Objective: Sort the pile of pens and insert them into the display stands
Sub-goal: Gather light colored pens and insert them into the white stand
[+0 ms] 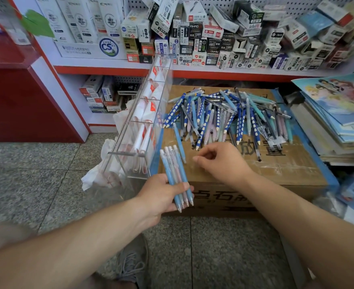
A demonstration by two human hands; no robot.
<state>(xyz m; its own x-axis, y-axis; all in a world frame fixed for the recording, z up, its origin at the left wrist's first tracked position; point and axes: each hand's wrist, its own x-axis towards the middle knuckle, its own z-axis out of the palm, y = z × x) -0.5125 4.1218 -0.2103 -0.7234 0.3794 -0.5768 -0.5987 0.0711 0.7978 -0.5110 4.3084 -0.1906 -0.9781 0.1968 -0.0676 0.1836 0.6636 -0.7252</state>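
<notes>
We see the shop shelf [109,68] across the back, crowded with small stationery cartons [203,38], and a speckled stone floor [46,184] below it. On the floor in front of the shelf stands a big cardboard box [286,170]. It serves as the work surface. At its right edge lies a stack of notebooks [334,126]. Against its left side leans a tall, clear display stand [128,130], split into compartments and holding rolled white paper wrappers.

The pile of pens [224,115] sprawls over the far half of the box top. It is mostly blue barrels with white dots, with pale blue, pink and dark ones mixed in, and they lie crossed over one another. One loose pale blue pen [179,142] lies apart from the pile, near the stand.

The left hand [161,195] is at the near left corner of the box, with fingers and thumb wrapped round a bundle of pens [176,174] — several slim blue and pink ones held side by side. Their caps rise above the fist and their tips poke out below it.

The right hand [222,161] hovers over the box top at the near edge of the pile, fingers curled in toward the thumb. We cannot tell whether anything is pinched there, and the nearest pens of the pile lie just beyond its knuckles.

Between the forearms a grey shoe [134,261] shows.
</notes>
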